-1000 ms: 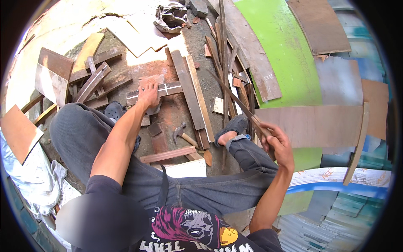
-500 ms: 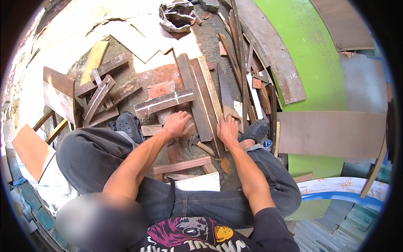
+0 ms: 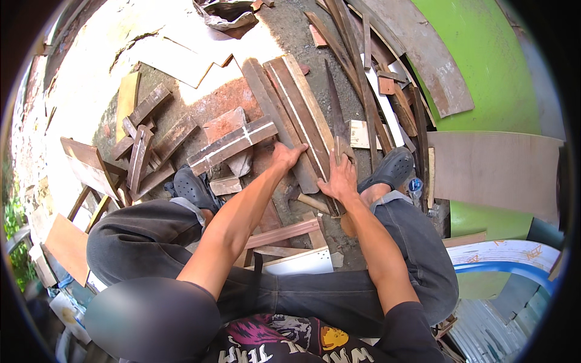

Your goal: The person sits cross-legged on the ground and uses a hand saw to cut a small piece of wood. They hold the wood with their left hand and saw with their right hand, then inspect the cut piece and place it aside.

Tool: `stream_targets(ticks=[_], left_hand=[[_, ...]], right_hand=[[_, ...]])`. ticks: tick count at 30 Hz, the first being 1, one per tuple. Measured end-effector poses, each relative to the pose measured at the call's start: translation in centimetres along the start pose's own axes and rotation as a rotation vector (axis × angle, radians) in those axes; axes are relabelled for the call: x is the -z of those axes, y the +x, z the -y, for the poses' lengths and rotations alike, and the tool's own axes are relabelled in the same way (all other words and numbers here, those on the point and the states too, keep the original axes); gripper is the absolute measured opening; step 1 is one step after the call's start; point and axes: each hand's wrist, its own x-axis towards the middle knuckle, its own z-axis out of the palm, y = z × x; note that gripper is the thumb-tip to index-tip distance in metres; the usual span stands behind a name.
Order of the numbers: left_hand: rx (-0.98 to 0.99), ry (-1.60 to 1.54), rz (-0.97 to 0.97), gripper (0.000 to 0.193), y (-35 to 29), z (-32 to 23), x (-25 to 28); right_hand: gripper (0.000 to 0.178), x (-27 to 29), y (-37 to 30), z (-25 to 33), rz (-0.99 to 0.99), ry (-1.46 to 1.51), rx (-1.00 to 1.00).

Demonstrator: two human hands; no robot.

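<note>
Dark wood offcuts [image 3: 140, 157] were seen jumbled at left, a tan panel [image 3: 68, 248] noted nearer the wearer. A crumpled bag [image 3: 233, 23] was cut off by the top edge. At right, a green sheet [image 3: 493, 57] was crossed by a brown panel [image 3: 496, 172]; below, corrugated sheets [image 3: 490, 327] were observed.

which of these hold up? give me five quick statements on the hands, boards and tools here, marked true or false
1. The right hand grips the hammer. False: that hand is at the near end of the long boards; the hammer lies on the ground.
2. The short board has a white line along it, crossed by a white stroke. True.
3. The saw lies left of the long boards. False: it lies to their right.
4. The left hand is beside the hammer head, holding a brick. False: it is at the long boards.
5. Both feet wear dark clogs. True.
</note>
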Motion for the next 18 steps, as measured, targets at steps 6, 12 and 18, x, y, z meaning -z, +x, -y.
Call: stream_targets(ticks=[6, 12, 18], left_hand=[[-0.021, -0.002, -0.141, 0.104, -2.1, 0.0, -0.9], [-0.132, -0.136, -0.188, 0.100, -5.2, -0.9, -0.1], [-0.257, -0.299, -0.276, 0.093, -6.2, -2.1, -1.3]], right_hand=[[0.112, 0.4, -0.4, -0.3, 0.022, 0.015, -0.035], [0.114, -0.3, -0.4, 0.7, -0.007, 0.000, -0.071], [0.082, -5.7, 1.7, -0.5, -0.229, -0.123, -0.123]])
